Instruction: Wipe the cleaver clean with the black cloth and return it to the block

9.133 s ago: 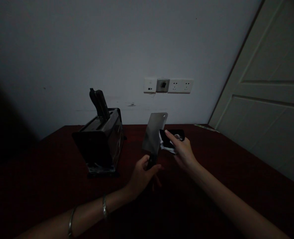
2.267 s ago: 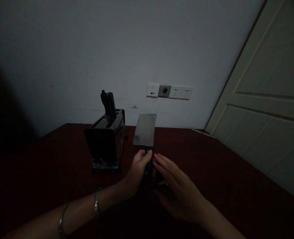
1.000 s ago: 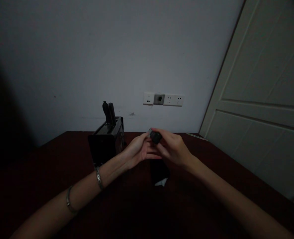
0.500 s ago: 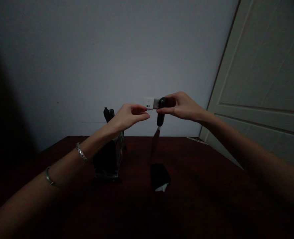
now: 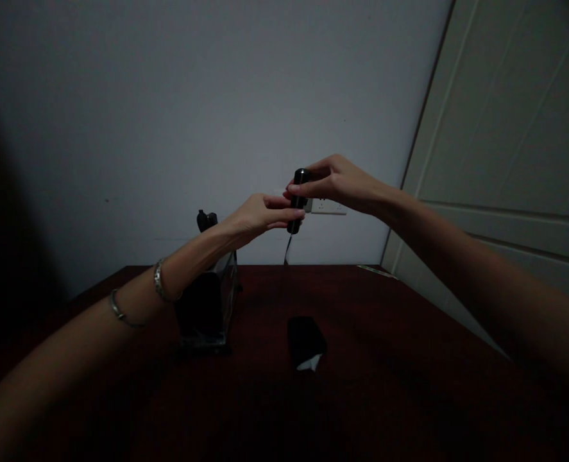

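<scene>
A knife (image 5: 297, 201) hangs upright above the table with its black handle at the top and its thin blade pointing down. My right hand (image 5: 335, 184) pinches the upper end of the handle between thumb and fingers. Lower on the same handle, the thumb and fingers of my left hand (image 5: 261, 215) close from the left side. The blade is dark and hard to make out against the table. Behind my left forearm stands a dark knife block (image 5: 200, 311), partly hidden, with black handles (image 5: 207, 221) sticking out of its top.
On the dark red table (image 5: 361, 359) lies a small black cloth-like item (image 5: 306, 340) with a pale piece at its near end. A wall socket (image 5: 330, 206) is behind my hands. At the right stands a pale door (image 5: 505, 141). The light is dim.
My right hand has moved left and slightly up with the knife. My left hand has moved right and closed on the handle, which it was apart from before.
</scene>
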Tool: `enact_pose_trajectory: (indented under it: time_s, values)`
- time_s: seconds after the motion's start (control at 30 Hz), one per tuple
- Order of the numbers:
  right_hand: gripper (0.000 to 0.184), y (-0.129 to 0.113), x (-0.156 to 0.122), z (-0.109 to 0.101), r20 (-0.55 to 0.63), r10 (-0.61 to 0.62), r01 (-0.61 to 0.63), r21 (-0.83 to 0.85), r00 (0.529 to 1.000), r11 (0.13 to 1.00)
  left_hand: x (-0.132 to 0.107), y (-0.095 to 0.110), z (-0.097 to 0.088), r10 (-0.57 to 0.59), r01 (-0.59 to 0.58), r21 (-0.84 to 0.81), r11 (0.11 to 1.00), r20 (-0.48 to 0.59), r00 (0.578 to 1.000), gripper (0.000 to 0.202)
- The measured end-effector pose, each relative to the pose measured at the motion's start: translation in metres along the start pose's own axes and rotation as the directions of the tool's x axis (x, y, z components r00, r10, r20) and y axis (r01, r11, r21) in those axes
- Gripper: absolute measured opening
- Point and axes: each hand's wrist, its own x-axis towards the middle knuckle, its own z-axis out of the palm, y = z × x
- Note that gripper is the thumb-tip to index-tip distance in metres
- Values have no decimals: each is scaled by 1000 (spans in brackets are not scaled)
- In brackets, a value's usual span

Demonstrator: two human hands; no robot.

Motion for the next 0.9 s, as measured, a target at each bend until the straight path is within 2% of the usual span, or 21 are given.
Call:
enact_pose_trajectory:
  time_s: [0.1,0.4,0.57,0.7,0.9]
  values:
    - [16,-4,2,4,50,2,-3,15,999,1000,2,2,0,20,-20,-27,999,1,1000,20]
    - [16,-2,11,15,47,-29,22,147,998,989,4,4,4,80,-74,-113,991,49,996,24]
    - [16,0,14,18,61,-16,5,174,998,985,3,7,13,126,-121,-116,986,41,991,14]
    - [17,5,20,22,18,-16,13,192,1000,981,2,11,15,103,-103,-80,992,-2,995,5]
    - [28,13,25,26,54,-33,13,331,998,943,-1,18,9,35,-39,-109,993,-34,999,9]
